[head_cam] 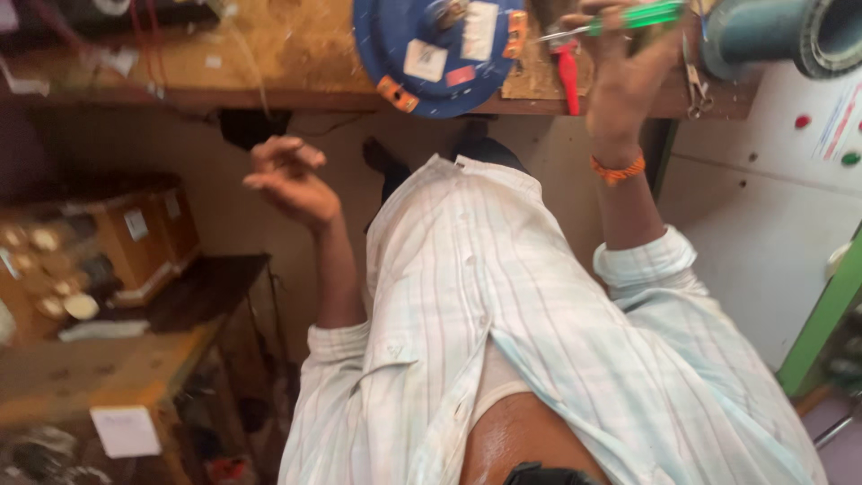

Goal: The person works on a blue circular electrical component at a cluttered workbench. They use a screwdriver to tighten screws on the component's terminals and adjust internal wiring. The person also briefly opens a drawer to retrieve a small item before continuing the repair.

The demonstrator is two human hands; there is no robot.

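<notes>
Head view: right hand (624, 67) closed around a green-handled screwdriver (628, 18) at the wooden bench (269, 54), just beside a round blue disc (435, 54) overhanging the edge. Left hand (289, 180) raised below the bench, fingers loosely curled, holding nothing visible. Seemingly mid-reach with the tool; bringing its tip to the disc would likely need the free hand to steady it. Red-handled pliers (567, 76) nearby.

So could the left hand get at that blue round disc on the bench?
Probably yes: the left hand is empty and raised, with open space between it and the blue disc at the wooden bench edge.
</notes>
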